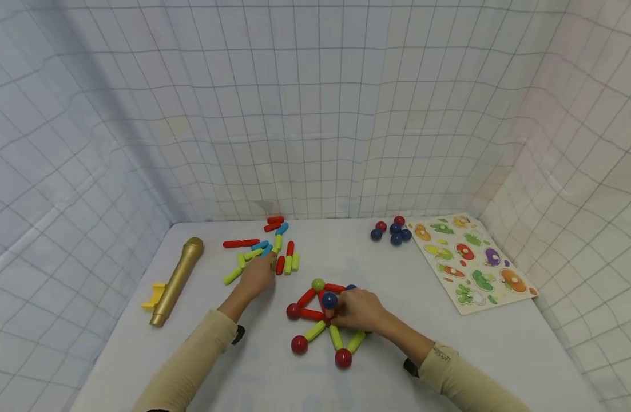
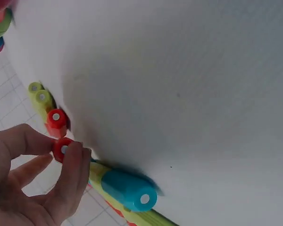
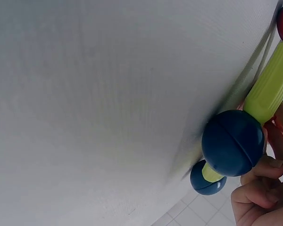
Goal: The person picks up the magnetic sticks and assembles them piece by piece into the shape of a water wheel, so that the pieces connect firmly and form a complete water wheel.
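My left hand (image 1: 257, 276) is at the pile of loose magnetic sticks on the left. Its thumb and fingertips pinch a red magnetic stick (image 2: 59, 149), whose metal end faces the camera. Beside that stick lie another red stick (image 2: 56, 121) and a blue stick (image 2: 129, 189). My right hand (image 1: 361, 311) grips the middle of a flat stick-and-ball structure (image 1: 310, 315), with its fingers curled; the exact piece held is hidden. A dark blue ball (image 1: 329, 300) stands raised by those fingers. Green sticks join red balls (image 1: 343, 358) on the near side.
Loose blue and red balls (image 1: 396, 239) sit at the back. On the right lies a vegetable puzzle board (image 1: 454, 280). A gold microphone (image 1: 178, 280) and a yellow piece (image 1: 154, 296) are at the left. Gridded white fabric walls (image 1: 315, 143) enclose the table.
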`<state>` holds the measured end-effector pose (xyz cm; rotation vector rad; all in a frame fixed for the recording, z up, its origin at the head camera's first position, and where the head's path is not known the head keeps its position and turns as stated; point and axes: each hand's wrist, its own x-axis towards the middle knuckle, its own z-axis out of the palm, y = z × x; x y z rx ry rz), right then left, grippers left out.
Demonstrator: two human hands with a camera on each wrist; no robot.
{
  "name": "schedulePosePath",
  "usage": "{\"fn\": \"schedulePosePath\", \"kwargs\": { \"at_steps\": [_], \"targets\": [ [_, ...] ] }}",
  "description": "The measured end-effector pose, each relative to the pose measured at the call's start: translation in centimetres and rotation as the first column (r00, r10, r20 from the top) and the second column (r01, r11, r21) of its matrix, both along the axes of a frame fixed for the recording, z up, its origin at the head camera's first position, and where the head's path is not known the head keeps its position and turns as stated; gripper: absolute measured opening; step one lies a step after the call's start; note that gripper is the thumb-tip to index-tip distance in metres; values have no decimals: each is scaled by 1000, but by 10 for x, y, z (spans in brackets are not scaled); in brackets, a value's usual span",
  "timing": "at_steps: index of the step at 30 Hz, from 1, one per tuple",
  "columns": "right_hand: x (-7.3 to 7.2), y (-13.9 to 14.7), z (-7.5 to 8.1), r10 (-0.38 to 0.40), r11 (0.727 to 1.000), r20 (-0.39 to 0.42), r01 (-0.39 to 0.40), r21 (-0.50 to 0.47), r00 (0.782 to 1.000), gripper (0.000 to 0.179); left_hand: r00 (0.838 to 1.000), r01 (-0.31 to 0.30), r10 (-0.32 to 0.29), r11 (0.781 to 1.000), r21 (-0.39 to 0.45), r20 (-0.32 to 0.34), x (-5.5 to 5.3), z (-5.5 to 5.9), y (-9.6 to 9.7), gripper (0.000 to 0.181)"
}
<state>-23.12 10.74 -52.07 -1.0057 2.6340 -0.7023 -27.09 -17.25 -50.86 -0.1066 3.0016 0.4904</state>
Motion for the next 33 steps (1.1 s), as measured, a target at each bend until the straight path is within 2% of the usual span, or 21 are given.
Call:
{"fn": "schedulePosePath", "kwargs": {
  "at_steps": [4,7,11,14,19,21,22,24,27,30,33],
  "targets": [
    [-1,2,0,-1,1000,9,1,-3,1000,12,998,-58,59,987,153,2,11,11,-2,40],
    [0,2,1,-14,1000,1,14,4,1000,13,998,-58,62,984,168,-17,19,15,-8,33],
    [-1,3,3,-16,1000,-20,16,10,1000,15,998,-34,37,997,65,-56,22,9,-17,28],
    [-1,3,3,0,1000,-19,0,13,1000,16,998,-31,30,999,-24,-50,24,3,-25,25],
    [0,1,3,-2,1000,1,2,17,1000,18,999,-28,19,981,-194,-49,27,-2,-29,24],
    [1,0,4,-4,1000,12,3,17,1000,18,997,-41,26,977,-210,-73,31,-2,-27,23],
    [1,0,4,-6,1000,14,5,20,1000,18,995,-48,30,978,-201,-95,34,-1,-25,22],
    [1,0,4,-8,1000,10,8,28,1000,18,991,-58,42,990,-130,-125,43,1,-17,23],
    [1,1,5,-17,999,-2,18,44,1000,18,994,-44,46,999,26,-100,61,3,0,26],
    [0,1,6,-17,999,-6,17,48,1000,17,998,-62,67,984,165,-23,81,5,17,25],
    [-1,2,6,-11,999,1,11,40,1000,14,996,-80,84,966,247,-4,98,5,27,17]
  ]
}}
